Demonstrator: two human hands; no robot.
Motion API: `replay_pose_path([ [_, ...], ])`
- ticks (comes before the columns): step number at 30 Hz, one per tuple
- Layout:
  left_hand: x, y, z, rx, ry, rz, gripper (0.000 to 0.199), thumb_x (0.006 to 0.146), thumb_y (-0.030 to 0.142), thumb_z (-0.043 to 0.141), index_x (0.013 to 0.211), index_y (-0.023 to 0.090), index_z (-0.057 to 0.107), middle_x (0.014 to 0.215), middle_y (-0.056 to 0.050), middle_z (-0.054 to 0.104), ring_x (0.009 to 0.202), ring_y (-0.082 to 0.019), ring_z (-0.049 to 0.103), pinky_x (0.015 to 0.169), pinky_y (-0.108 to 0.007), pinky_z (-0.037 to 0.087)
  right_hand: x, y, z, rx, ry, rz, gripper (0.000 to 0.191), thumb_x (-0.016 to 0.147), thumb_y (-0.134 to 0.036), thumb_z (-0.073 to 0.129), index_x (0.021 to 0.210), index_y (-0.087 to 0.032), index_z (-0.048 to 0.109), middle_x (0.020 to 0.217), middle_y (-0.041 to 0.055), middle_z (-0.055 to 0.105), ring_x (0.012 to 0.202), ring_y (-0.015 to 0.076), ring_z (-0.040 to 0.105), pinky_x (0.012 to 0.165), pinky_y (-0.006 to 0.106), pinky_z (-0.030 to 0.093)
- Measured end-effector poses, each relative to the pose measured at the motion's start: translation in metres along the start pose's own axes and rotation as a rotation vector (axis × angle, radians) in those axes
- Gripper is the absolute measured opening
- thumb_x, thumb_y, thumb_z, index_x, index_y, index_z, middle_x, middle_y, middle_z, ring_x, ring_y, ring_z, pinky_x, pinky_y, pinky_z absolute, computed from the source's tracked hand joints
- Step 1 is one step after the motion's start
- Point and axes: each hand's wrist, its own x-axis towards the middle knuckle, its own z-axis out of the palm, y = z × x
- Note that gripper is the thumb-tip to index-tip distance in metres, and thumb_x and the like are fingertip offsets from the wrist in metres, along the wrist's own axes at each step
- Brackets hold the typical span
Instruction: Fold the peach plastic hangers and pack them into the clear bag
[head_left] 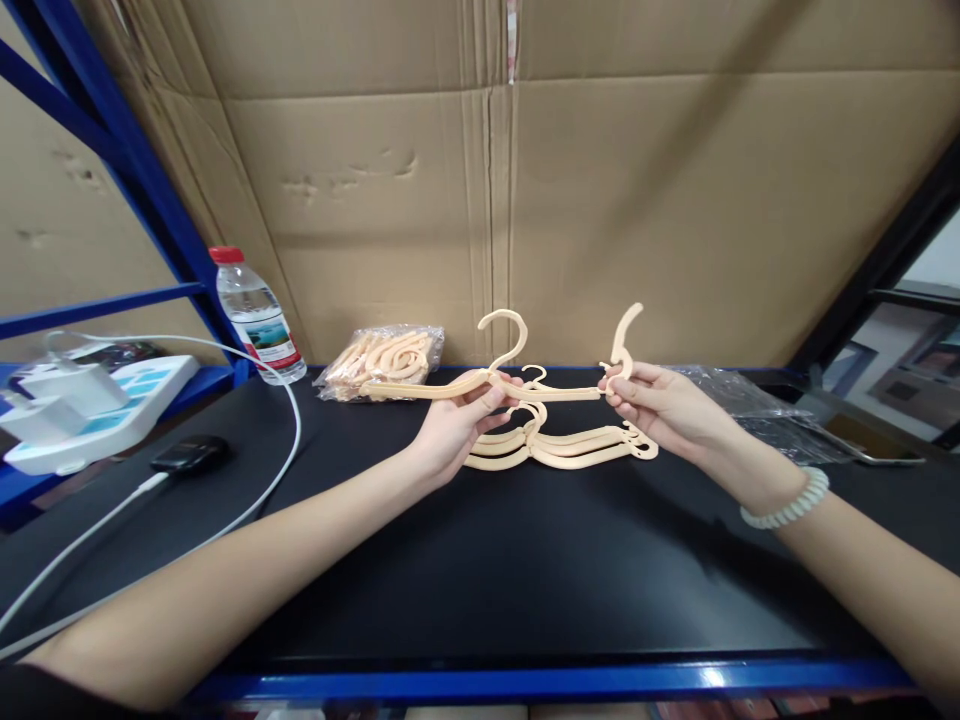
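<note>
A cream plastic hanger [431, 391] hangs level above the black table, its hook pointing up. My left hand [457, 425] pinches it near the middle, just below the hook. At the hanger's right end, my right hand [660, 405] closes on a small curved cream piece [624, 335], which stands up from the fingers and touches or nearly touches the hanger's tip. Behind and below the hands lie several assembled cream hangers [577, 450], stacked on the table. A clear bag of cream parts [386, 360] rests at the back, left of the hands.
At the left are a water bottle [262, 318] with a red cap, a white power strip [112, 415] with chargers, a black device [190, 453] and white cables. Clear plastic wrapping [742, 395] lies at the back right. Cardboard [375, 200] stands behind the black table [525, 580].
</note>
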Motion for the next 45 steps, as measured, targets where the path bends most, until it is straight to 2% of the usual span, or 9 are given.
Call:
replay_pose_path([
  [6, 0.002, -0.005, -0.003, -0.006, 0.059, 0.003, 0.028, 0.066, 0.027, 0.084, 0.09, 0.015, 0.075, 0.098, -0.006, 0.075, 0.084, -0.013, 0.068, 0.072, -0.019, 0.053, -0.006, 0.001, 0.007, 0.215, -0.089, 0.117, 0.023, 0.066, -0.025, 0.086, 0.075, -0.019, 0.066, 0.078, -0.0008, 0.064, 0.075, 0.0093, 0.062, 0.077, 0.019, 0.056],
  [11, -0.001, -0.006, 0.0, 0.007, 0.055, 0.013, 0.027, 0.067, 0.026, 0.083, 0.091, 0.015, 0.076, 0.097, -0.006, 0.076, 0.085, -0.015, 0.069, 0.074, -0.019, 0.053, -0.012, -0.004, 0.013, 0.258, -0.165, 0.27, 0.021, 0.072, -0.025, 0.082, 0.076, -0.017, 0.063, 0.104, 0.008, 0.07, 0.102, 0.023, 0.067, 0.089, 0.031, 0.056],
  [15, -0.002, -0.007, 0.002, -0.003, 0.073, 0.028, 0.027, 0.067, 0.026, 0.084, 0.091, 0.016, 0.077, 0.097, -0.006, 0.076, 0.084, -0.013, 0.069, 0.074, -0.019, 0.054, -0.012, -0.007, 0.013, 0.259, -0.19, 0.323, 0.014, 0.083, -0.019, 0.072, 0.077, -0.017, 0.06, 0.101, 0.0086, 0.072, 0.106, 0.0271, 0.067, 0.093, 0.034, 0.055],
  [20, -0.004, -0.009, 0.004, -0.004, 0.074, 0.037, 0.027, 0.067, 0.024, 0.083, 0.091, 0.015, 0.077, 0.099, -0.006, 0.075, 0.086, -0.014, 0.069, 0.078, -0.02, 0.054, -0.013, -0.005, 0.014, 0.274, -0.176, 0.341, 0.01, 0.089, -0.014, 0.062, 0.08, -0.016, 0.06, 0.108, 0.0116, 0.072, 0.107, 0.027, 0.067, 0.092, 0.031, 0.056],
  [24, -0.006, -0.01, 0.006, 0.011, 0.07, 0.034, 0.026, 0.067, 0.025, 0.083, 0.09, 0.015, 0.077, 0.1, -0.008, 0.075, 0.088, -0.016, 0.068, 0.079, -0.023, 0.053, -0.014, -0.005, 0.016, 0.284, -0.156, 0.334, 0.012, 0.088, -0.012, 0.063, 0.077, -0.015, 0.06, 0.098, 0.0113, 0.074, 0.101, 0.0276, 0.069, 0.086, 0.03, 0.059],
  [32, -0.008, -0.013, 0.006, 0.012, 0.085, 0.035, 0.026, 0.067, 0.027, 0.083, 0.09, 0.016, 0.077, 0.101, -0.007, 0.075, 0.09, -0.016, 0.068, 0.081, -0.023, 0.052, -0.014, -0.005, 0.014, 0.275, -0.142, 0.339, 0.013, 0.086, -0.011, 0.065, 0.075, -0.014, 0.058, 0.099, 0.0135, 0.072, 0.104, 0.0303, 0.067, 0.079, 0.028, 0.061],
  [36, -0.009, -0.014, 0.007, 0.015, 0.085, 0.048, 0.025, 0.068, 0.028, 0.083, 0.09, 0.016, 0.077, 0.1, -0.007, 0.075, 0.09, -0.016, 0.067, 0.084, -0.023, 0.052, -0.015, -0.005, 0.018, 0.239, -0.084, 0.314, 0.019, 0.088, -0.007, 0.06, 0.07, -0.014, 0.057, 0.091, 0.0121, 0.072, 0.099, 0.0286, 0.07, 0.077, 0.025, 0.061],
  [39, -0.01, -0.015, 0.008, 0.02, 0.088, 0.05, 0.025, 0.069, 0.028, 0.082, 0.09, 0.016, 0.077, 0.1, -0.007, 0.074, 0.089, -0.016, 0.067, 0.085, -0.024, 0.052, -0.016, -0.005, 0.021, 0.206, -0.048, 0.277, 0.021, 0.088, -0.004, 0.056, 0.071, -0.015, 0.057, 0.085, 0.0105, 0.072, 0.095, 0.0264, 0.071, 0.079, 0.025, 0.061],
  [45, -0.013, -0.014, 0.012, 0.017, 0.096, 0.059, 0.024, 0.068, 0.028, 0.083, 0.088, 0.016, 0.077, 0.094, -0.006, 0.075, 0.083, -0.014, 0.068, 0.082, -0.023, 0.054, -0.018, -0.002, 0.025, 0.127, -0.041, 0.175, 0.016, 0.091, -0.01, 0.055, 0.076, -0.016, 0.057, 0.09, 0.0119, 0.073, 0.092, 0.0237, 0.072, 0.089, 0.031, 0.058],
])
